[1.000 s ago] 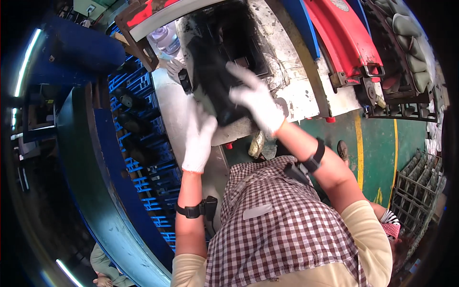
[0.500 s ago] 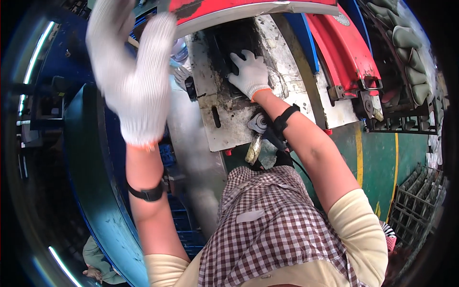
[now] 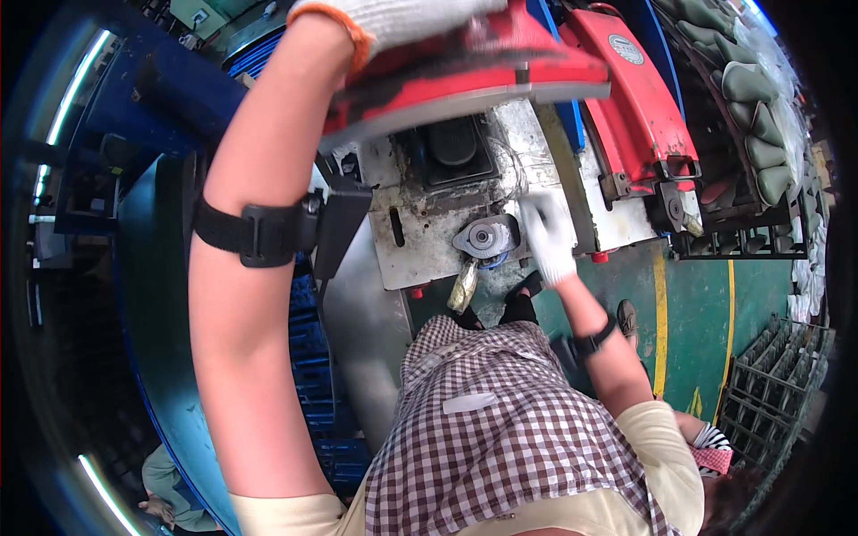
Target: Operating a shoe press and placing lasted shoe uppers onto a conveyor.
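My left hand [image 3: 416, 22], in a white knit glove with an orange cuff, lies over the red cover [image 3: 465, 103] of the nearest machine. The upper edge cuts off most of its fingers. Beneath the raised cover, a black square mold [image 3: 454, 152] with a rounded block in it sits on a stained metal plate [image 3: 391, 261]. Over the plate's front right part is my right hand [image 3: 547, 234], gloved too and smeared by motion. It is nearest to a grey round fitting [image 3: 484, 237]. From that fitting a tape-wrapped handle [image 3: 464, 286] sticks out toward me.
To the right stands a second red-covered machine [image 3: 639, 98], its cover down. Beyond it, a rack holds several grey-green shaped pieces [image 3: 749, 82]. A metal cart [image 3: 773, 389] stands at lower right. A long blue-green surface [image 3: 147, 313] runs along my left. Another person's sleeve [image 3: 713, 438] shows at lower right.
My left hand has swung up and across onto the red cover, whose front edge now sits lower and nearer. My right hand has left the black mold, moving toward me and to the right.
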{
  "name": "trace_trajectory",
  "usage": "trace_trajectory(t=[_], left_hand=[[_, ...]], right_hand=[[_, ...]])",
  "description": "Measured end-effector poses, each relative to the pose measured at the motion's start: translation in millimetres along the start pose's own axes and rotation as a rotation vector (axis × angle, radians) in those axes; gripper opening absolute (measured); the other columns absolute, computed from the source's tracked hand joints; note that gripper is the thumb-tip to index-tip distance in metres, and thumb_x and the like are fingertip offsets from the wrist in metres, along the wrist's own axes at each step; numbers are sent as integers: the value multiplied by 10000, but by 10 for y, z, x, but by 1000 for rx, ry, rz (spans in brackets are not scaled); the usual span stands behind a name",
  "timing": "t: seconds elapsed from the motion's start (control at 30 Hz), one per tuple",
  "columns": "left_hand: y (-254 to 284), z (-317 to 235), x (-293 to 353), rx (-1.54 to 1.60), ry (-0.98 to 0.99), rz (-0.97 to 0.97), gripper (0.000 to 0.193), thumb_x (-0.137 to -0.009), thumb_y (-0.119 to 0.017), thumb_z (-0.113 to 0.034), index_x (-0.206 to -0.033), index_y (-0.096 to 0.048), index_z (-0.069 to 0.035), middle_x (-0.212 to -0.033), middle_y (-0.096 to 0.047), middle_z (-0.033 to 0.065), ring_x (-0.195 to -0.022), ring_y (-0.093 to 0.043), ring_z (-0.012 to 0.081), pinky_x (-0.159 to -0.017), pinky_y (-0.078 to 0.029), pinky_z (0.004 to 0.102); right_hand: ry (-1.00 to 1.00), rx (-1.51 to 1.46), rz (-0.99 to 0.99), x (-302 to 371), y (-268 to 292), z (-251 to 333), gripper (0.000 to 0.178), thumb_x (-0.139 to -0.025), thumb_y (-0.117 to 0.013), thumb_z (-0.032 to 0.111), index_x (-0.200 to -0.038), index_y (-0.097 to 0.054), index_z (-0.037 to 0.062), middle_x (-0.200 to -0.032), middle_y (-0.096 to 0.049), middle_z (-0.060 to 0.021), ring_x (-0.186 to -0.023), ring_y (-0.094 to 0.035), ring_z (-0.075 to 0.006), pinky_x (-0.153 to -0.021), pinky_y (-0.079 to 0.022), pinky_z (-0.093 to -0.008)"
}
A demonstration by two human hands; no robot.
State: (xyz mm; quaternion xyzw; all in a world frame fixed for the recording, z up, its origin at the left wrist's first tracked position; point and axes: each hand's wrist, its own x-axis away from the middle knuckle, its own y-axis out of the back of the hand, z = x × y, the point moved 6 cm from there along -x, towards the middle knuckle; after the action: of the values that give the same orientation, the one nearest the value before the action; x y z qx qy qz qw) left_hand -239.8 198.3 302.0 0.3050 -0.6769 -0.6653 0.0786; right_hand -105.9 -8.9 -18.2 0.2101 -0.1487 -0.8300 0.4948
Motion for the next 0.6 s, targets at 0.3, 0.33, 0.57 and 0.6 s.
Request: trace_trajectory(t=[0.3, 0.33, 0.57, 0.6], left_hand=[[-1496, -363, 764, 416, 99, 502, 367, -963, -552, -414, -1043, -653, -71, -829, -721, 138, -767, -716, 297, -746, -541, 422], [-1710, -395, 849, 334, 33, 412, 358, -970, -547, -414, -1038, -640, -75, -885, -723, 173, -838, -710, 361, -775, -536, 469], [-2387, -542, 1332, 255, 130, 342, 332, -983, -554, -404, -1044, -614, -84, -883, -715, 165, -847, -701, 374, -755, -533, 512], [-2398, -550, 1329, 224, 135, 315, 326, -979, -567, -402, -1036, -615, -85, -872, -715, 161, -834, -704, 367, -739, -537, 509]], right_hand=[[-411, -254, 975, 1546, -260, -517, 425, -1001, -647, 212, -1366, -602, -1, -1203, -697, -107, -1096, -655, -175, -1002, -505, -319], [-451, -315, 1008, 1563, -352, -523, 479, -1007, -644, 227, -1421, -562, 0, -1220, -690, -113, -1107, -648, -168, -1006, -504, -319], [-886, -1131, 1108, 1280, -922, 98, 745, -1009, -619, 458, -1598, -330, 108, -1472, -528, -130, -1323, -542, -312, -1091, -439, -486], [-947, -1301, 1084, 1244, -1003, 131, 739, -1014, -610, 443, -1605, -313, 113, -1492, -512, -138, -1338, -533, -335, -1109, -421, -512]])
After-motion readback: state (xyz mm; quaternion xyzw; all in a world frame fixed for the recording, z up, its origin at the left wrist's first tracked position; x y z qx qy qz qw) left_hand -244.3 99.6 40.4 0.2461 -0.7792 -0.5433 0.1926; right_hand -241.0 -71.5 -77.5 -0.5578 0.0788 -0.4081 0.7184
